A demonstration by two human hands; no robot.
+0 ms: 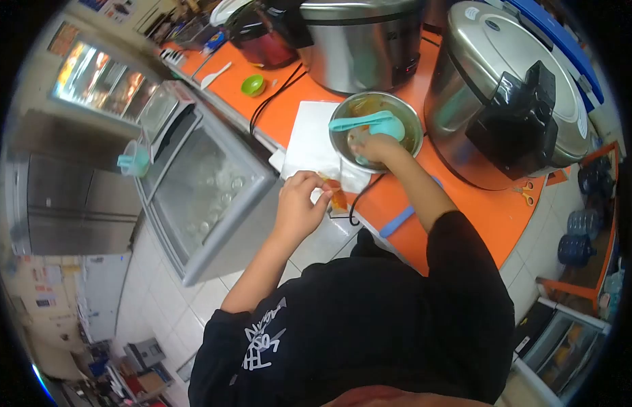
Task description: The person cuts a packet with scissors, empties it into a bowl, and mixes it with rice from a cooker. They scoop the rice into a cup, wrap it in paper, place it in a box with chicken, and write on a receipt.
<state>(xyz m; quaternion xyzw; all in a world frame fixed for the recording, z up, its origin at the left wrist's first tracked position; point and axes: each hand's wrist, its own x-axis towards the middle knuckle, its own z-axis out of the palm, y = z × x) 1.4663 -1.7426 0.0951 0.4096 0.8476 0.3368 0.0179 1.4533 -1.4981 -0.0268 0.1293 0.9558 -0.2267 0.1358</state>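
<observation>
Near the counter's front edge, my left hand [304, 203] pinches a small clear plastic packet [338, 198] with orange-red contents, which hangs down past its fingertips. My right hand [376, 149] reaches into a round metal bowl [416, 146], its fingers low inside the near left part and blurred. A turquoise ladle [387, 127] rests across the bowl, over the brownish-orange contents. Under the bowl's left side lies a white sheet [309, 136] on the orange counter [489, 210].
Two large steel rice cookers [357, 51] [458, 102] stand behind and right of the bowl. A green cup [253, 85], white spoon [216, 75], blue utensil [397, 221] and orange-handled scissors [526, 192] lie on the counter. A glass-topped chest freezer [194, 271] stands left.
</observation>
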